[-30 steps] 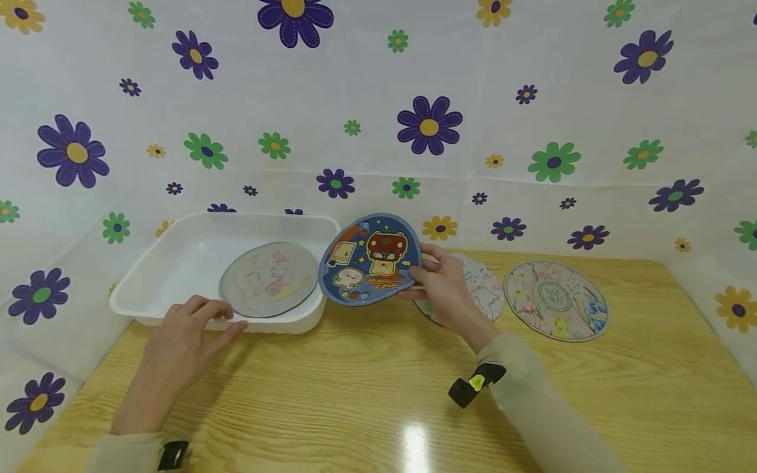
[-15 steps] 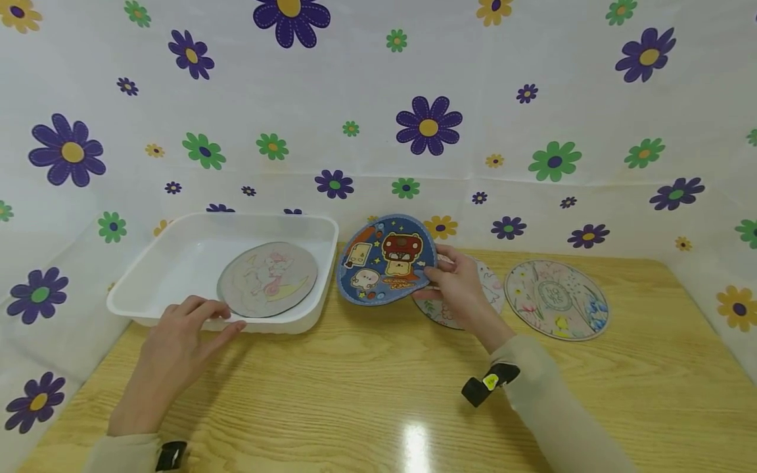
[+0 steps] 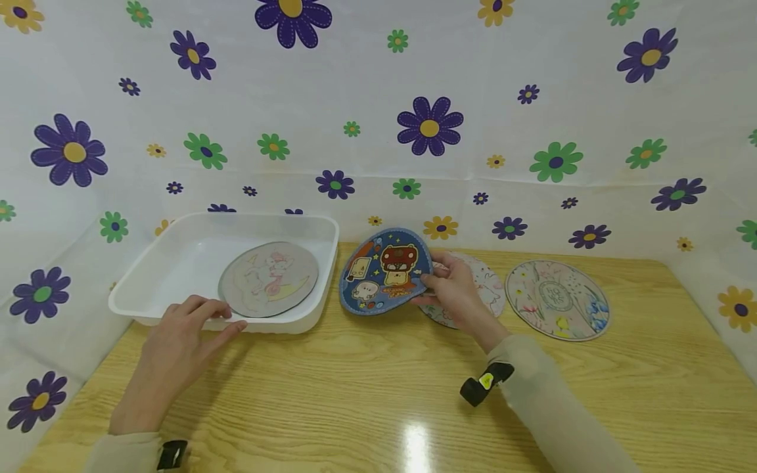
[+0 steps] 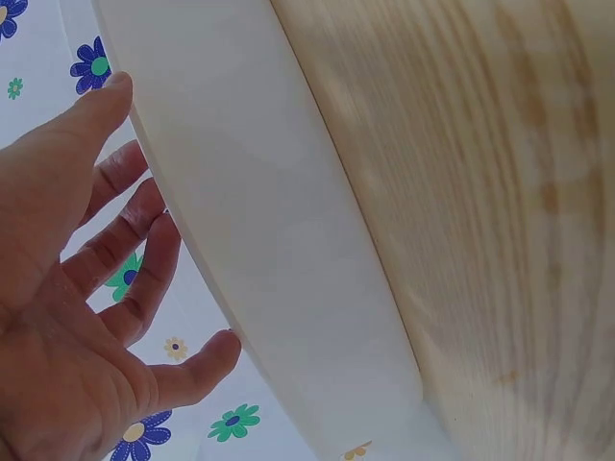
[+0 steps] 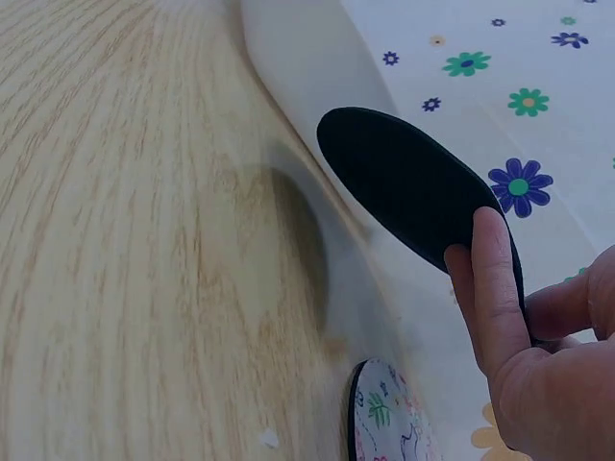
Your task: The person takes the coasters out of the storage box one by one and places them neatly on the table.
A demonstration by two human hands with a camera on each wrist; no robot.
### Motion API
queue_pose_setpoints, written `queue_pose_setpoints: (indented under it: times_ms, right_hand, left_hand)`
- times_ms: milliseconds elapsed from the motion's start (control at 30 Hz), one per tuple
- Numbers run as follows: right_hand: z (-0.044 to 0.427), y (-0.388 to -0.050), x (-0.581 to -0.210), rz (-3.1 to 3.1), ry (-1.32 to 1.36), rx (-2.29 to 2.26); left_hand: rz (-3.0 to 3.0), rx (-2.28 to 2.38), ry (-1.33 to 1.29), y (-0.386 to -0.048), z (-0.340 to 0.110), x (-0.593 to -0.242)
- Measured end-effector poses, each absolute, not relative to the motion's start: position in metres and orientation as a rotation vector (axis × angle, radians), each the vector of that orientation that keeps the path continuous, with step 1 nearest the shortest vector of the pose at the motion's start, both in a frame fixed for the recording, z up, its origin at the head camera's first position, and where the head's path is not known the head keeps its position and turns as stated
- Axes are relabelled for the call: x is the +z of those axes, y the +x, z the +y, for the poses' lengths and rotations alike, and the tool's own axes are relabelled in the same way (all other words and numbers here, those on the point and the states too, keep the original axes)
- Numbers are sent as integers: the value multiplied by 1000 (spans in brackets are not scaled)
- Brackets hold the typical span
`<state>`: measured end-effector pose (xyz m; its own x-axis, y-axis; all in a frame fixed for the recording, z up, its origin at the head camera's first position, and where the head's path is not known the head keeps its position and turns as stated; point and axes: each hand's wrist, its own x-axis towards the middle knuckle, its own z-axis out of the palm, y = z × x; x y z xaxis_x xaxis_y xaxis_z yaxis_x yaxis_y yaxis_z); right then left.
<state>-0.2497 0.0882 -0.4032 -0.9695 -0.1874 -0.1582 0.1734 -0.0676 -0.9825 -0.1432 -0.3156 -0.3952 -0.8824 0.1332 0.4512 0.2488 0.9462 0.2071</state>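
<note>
My right hand (image 3: pixel 461 295) pinches the right edge of a blue round mat (image 3: pixel 384 272) with cartoon patches, tilted and slightly bent above the table. In the right wrist view the mat's black underside (image 5: pixel 404 182) faces the camera, with fingers of the right hand (image 5: pixel 548 375) against it. At the white tray (image 3: pixel 138 269), my left hand (image 3: pixel 174 351) rests its fingertips on the near rim. The left wrist view has the relaxed left hand (image 4: pixel 86 279) touching the edge of the tray (image 4: pixel 250 211). A pale round mat (image 3: pixel 269 279) leans inside the tray.
A patterned round mat (image 3: pixel 485 282) lies on the wooden table (image 3: pixel 355 387), partly behind my right hand. Right of it lies another round mat (image 3: pixel 556 299) with flowers. A flower-printed cloth (image 3: pixel 367 79) hangs behind the table.
My right hand has moved the blue mat rightward, away from the tray, then slightly lower, and its tilt has changed. My left hand stays at the rim.
</note>
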Motion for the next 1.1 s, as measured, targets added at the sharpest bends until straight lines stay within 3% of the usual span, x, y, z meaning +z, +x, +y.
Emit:
queue_pose_setpoints:
  times_ms: [1100]
  right_hand:
    - [66,-270,-420,2092,-45,-1876]
  left_hand:
    - [-2597,-335,-258,-146,-316,-401]
